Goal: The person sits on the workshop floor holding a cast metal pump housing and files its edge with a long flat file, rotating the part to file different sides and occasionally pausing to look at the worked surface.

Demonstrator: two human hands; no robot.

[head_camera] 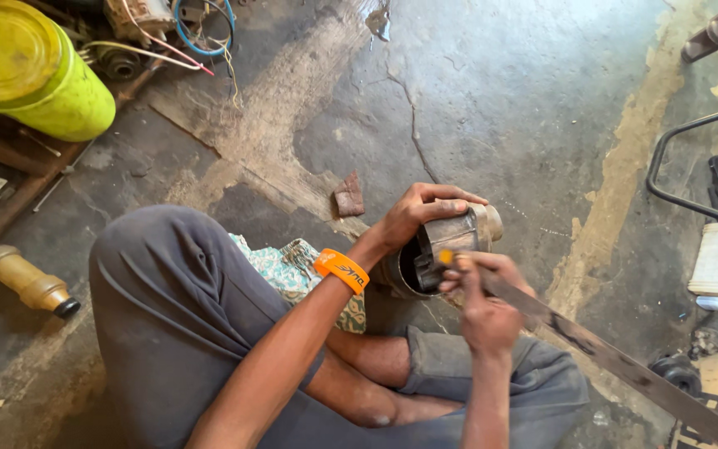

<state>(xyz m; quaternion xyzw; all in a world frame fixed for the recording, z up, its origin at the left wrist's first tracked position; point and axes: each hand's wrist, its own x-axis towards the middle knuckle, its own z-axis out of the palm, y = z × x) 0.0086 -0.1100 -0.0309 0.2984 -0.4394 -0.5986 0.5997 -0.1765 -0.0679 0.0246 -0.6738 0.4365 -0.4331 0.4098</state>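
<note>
I sit on the floor with my knees bent. My left hand (421,212), with an orange wristband, grips the top of a hollow grey metal cylinder housing (467,234) that rests by my leg, its dark open end facing me. My right hand (484,303) is closed on a small tool with an orange tip (445,257), held against the rim of the housing's opening. A long flat rusty metal bar (617,362) runs from under my right hand toward the lower right corner.
A yellow-green drum (35,71) lies at the top left beside tangled wires (197,41) and machine parts. A tan bottle (27,283) lies at the left. A patterned cloth (292,266) sits by my knee. A black metal frame (683,166) stands at the right on cracked concrete.
</note>
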